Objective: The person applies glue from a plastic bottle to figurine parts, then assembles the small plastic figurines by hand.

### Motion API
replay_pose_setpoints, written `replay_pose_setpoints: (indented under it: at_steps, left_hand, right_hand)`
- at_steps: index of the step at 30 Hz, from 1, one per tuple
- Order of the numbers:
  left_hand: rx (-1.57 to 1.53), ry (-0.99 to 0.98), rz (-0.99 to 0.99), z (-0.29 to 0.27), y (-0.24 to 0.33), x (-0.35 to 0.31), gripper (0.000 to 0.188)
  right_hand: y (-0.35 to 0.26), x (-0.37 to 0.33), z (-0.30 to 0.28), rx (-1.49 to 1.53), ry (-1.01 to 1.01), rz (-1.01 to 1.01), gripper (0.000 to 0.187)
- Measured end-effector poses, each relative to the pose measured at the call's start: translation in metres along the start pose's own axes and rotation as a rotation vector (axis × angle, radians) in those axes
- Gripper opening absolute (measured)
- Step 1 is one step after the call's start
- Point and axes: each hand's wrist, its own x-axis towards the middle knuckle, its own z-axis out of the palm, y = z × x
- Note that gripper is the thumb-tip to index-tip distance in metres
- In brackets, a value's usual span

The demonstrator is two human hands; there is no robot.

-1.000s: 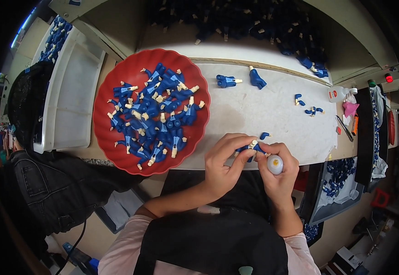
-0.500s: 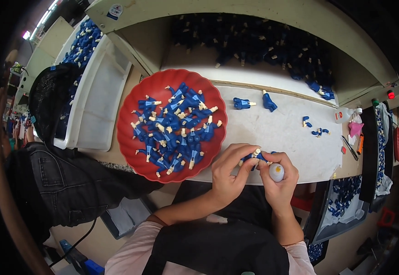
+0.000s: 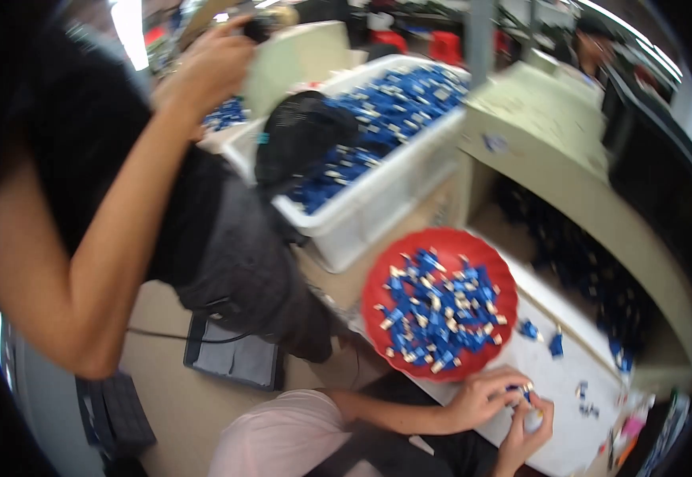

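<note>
The workroom is stretching back under strip lights, and a co-worker (image 3: 123,199) in dark clothing is standing at my left, one forearm raised. A white bin (image 3: 394,211) is holding a heap of blue and cream pieces (image 3: 413,99); a black mesh item (image 3: 302,135) is resting at its corner. A pale green cabinet (image 3: 592,191) is bordering the white worktop (image 3: 554,375). Beside the bin, a red scalloped bowl (image 3: 409,243) is containing many blue-and-cream parts (image 3: 441,314). Two loose parts (image 3: 556,343) are lying right of the bowl; smaller blue pieces (image 3: 590,410) are lying farther right.

My left hand (image 3: 481,400) is pinching a small figure (image 3: 527,391) narrowly between thumb and fingers, below the bowl, near the worktop's front edge. My right hand (image 3: 530,433) is gripping a pale bottle (image 3: 533,420) just beside it; blur is preventing me from telling whether its fingertips are also holding the figure.
</note>
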Motion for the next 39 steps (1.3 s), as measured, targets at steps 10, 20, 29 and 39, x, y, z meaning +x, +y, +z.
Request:
replay_pose_setpoints:
  at_steps: [10, 20, 29, 39]
  left_hand:
    - [-0.089, 0.265, 0.028, -0.054, 0.040, 0.042, 0.020]
    - [-0.161, 0.444, 0.322, -0.122, 0.060, 0.087, 0.021]
    - [-0.174, 0.429, 0.256, -0.121, 0.069, 0.082, 0.021]
    - [-0.078, 0.422, 0.244, -0.113, 0.058, 0.079, 0.020]
  right_hand:
    - [-0.066, 0.069, 0.046, 0.016, -0.300, -0.338, 0.009]
    - [-0.127, 0.108, 0.118, 0.191, -0.379, -0.449, 0.012]
    - [-0.126, 0.106, 0.114, 0.093, -0.405, -0.500, 0.011]
    - [-0.112, 0.101, 0.109, 0.134, -0.387, -0.393, 0.011]
